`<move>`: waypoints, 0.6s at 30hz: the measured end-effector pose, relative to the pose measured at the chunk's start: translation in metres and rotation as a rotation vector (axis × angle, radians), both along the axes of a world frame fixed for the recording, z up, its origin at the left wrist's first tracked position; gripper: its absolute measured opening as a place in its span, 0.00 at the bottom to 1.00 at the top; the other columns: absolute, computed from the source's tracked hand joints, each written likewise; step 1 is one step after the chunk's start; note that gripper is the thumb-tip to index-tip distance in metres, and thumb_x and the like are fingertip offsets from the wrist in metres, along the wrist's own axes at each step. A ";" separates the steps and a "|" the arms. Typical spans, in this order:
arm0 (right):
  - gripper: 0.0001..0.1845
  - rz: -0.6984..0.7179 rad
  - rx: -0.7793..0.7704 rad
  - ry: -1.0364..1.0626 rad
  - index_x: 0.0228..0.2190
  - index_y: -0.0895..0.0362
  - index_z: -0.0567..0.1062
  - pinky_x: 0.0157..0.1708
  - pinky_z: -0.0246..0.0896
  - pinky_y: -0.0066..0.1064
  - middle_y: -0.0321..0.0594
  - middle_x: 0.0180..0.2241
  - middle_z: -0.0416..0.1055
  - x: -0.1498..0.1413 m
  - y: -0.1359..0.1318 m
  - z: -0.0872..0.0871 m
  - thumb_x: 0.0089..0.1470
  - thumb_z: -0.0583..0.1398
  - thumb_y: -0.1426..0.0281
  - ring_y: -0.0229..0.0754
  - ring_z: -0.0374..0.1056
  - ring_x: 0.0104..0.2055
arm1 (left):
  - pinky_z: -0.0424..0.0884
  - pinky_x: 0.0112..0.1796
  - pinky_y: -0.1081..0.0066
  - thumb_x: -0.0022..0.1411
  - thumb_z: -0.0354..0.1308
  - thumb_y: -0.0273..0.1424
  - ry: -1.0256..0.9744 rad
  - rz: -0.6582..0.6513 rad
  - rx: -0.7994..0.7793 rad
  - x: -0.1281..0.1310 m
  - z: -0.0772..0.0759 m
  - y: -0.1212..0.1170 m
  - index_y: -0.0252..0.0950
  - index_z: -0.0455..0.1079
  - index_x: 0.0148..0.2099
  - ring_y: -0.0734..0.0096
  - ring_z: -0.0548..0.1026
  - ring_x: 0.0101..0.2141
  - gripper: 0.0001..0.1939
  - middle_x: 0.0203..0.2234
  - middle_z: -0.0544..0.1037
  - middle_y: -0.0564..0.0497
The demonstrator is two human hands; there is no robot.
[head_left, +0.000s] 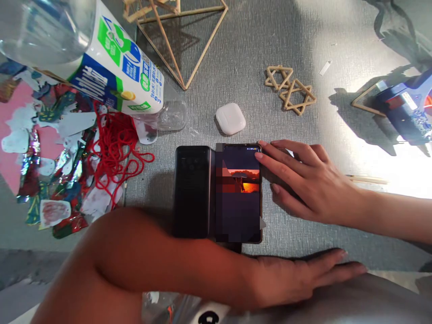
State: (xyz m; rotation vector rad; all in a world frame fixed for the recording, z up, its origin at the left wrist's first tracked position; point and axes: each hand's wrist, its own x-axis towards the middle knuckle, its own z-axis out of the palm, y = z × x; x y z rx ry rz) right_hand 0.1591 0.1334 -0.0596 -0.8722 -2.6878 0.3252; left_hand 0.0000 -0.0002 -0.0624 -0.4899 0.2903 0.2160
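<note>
My right hand (303, 180) comes in from the right and lies flat on the table, fingers spread. Its index fingertip touches the upper right corner of a smartphone (238, 216), whose lit screen shows a sunset picture. Close beside the phone on its left lies a black rectangular device (192, 193) with a dark surface. From the lower left my left forearm crosses in front of both. My left hand (297, 276) rests at the near table edge, fingers stretched out to the right, holding nothing. A white earbud case (231, 119) sits just beyond the phone.
A large labelled plastic bottle (128, 67) lies at upper left. Below it are tangled red string (116, 150) and shiny scraps (54, 180). A wooden-stick frame (205, 49) stands behind, with two stick stars (299, 96) to its right. A blue object (401, 105) is at far right.
</note>
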 end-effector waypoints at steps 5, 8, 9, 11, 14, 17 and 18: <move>0.36 -0.002 0.005 -0.006 0.76 0.61 0.57 0.59 0.64 0.53 0.50 0.77 0.61 0.000 0.000 0.001 0.72 0.56 0.66 0.61 0.62 0.72 | 0.70 0.70 0.45 0.47 0.56 0.34 0.409 0.230 0.308 0.009 0.002 -0.011 0.62 0.82 0.29 0.58 0.75 0.69 0.16 0.50 0.88 0.66; 0.38 -0.006 -0.009 -0.003 0.77 0.58 0.54 0.59 0.64 0.54 0.49 0.77 0.61 0.000 0.000 0.001 0.72 0.56 0.67 0.61 0.62 0.72 | 0.82 0.54 0.46 0.49 0.53 0.41 0.502 0.382 -0.138 0.020 0.003 -0.015 0.61 0.81 0.25 0.57 0.77 0.66 0.14 0.50 0.88 0.63; 0.39 -0.005 -0.012 -0.001 0.78 0.58 0.54 0.58 0.64 0.54 0.49 0.77 0.61 0.000 0.000 0.001 0.72 0.56 0.67 0.62 0.62 0.72 | 0.83 0.52 0.48 0.49 0.53 0.42 0.456 0.428 -0.287 0.023 0.003 -0.015 0.62 0.81 0.26 0.58 0.77 0.66 0.14 0.51 0.87 0.63; 0.39 -0.002 -0.014 0.000 0.78 0.58 0.53 0.58 0.65 0.55 0.50 0.77 0.61 0.000 0.000 0.001 0.72 0.56 0.67 0.62 0.62 0.72 | 0.84 0.51 0.49 0.50 0.53 0.44 0.304 0.517 -0.587 0.027 0.003 -0.015 0.62 0.82 0.27 0.60 0.77 0.66 0.14 0.52 0.87 0.63; 0.39 0.000 -0.012 0.001 0.78 0.59 0.53 0.58 0.65 0.55 0.50 0.77 0.61 -0.001 0.000 0.001 0.72 0.56 0.67 0.62 0.62 0.72 | 0.83 0.56 0.49 0.53 0.52 0.46 0.013 0.563 -1.082 0.022 0.003 -0.012 0.64 0.84 0.34 0.62 0.74 0.69 0.17 0.59 0.83 0.64; 0.39 0.000 -0.016 -0.002 0.78 0.58 0.53 0.58 0.64 0.54 0.50 0.77 0.61 -0.001 0.000 0.001 0.72 0.56 0.67 0.62 0.62 0.72 | 0.70 0.70 0.45 0.61 0.44 0.44 -0.281 0.420 -1.718 0.007 0.002 -0.008 0.70 0.79 0.55 0.67 0.65 0.75 0.27 0.72 0.71 0.71; 0.39 -0.001 -0.016 -0.001 0.78 0.58 0.53 0.58 0.64 0.54 0.50 0.77 0.61 0.000 0.000 0.001 0.72 0.56 0.67 0.62 0.62 0.72 | 0.61 0.74 0.44 0.64 0.41 0.42 -0.346 0.363 -1.911 0.002 0.001 -0.006 0.71 0.74 0.61 0.68 0.59 0.77 0.31 0.76 0.64 0.73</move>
